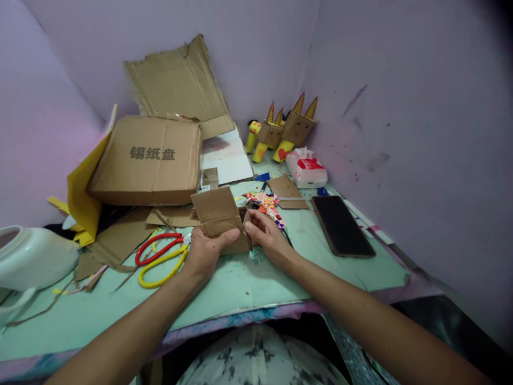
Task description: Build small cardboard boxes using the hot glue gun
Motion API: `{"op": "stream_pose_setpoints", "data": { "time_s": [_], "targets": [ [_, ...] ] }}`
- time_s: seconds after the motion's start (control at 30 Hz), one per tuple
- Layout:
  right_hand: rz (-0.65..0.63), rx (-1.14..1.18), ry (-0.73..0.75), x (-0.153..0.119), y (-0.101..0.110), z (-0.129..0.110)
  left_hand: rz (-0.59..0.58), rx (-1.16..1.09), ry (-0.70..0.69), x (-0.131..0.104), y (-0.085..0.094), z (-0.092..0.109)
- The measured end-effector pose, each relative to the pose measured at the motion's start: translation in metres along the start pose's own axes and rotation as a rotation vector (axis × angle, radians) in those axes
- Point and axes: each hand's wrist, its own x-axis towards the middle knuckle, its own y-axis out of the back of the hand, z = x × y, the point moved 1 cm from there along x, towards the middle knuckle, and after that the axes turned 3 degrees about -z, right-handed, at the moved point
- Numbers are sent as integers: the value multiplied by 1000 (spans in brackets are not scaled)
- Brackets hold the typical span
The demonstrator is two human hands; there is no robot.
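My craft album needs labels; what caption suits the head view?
Left hand grips folded cardboard, right hand pinches its edge, scissors and phone lying either side.

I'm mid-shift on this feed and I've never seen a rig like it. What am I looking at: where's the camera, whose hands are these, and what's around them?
There's no machine: these are a person's two bare hands. The single picture comes from a camera worn on that person's head, looking forward and down, so left and right match theirs.

The left hand grips a folded cardboard piece, thumb across its front; the right hand pinches its right edge.

On the pale green table, scissors with red and yellow handles lie beside the left hand. Further left is a white jug; behind the scissors, a large cardboard box. To the right lies a phone. Towards the back are a tissue pack and two horned cardboard figures.
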Motion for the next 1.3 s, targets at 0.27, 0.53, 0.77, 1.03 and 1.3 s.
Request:
{"op": "stream_pose_setpoints", "data": {
  "time_s": [0.27, 0.53, 0.77, 1.03, 1.3],
  "targets": [
    [5, 25, -31, 1, 2, 1, -21, 11, -6, -1, 1, 0],
    [11, 28, -37, -1, 1, -2, 3, 84, -12, 0, 0, 2],
    [7, 6, -29, 0, 3, 0, 3, 89, 34, -3, -1, 6],
    [-2, -57, 5, 2, 6, 4, 46, 145, 11, -4, -1, 4],
    [10, -80, -38, 1, 8, 6, 52, 169, 6, -2, 1, 3]
  ]
}}
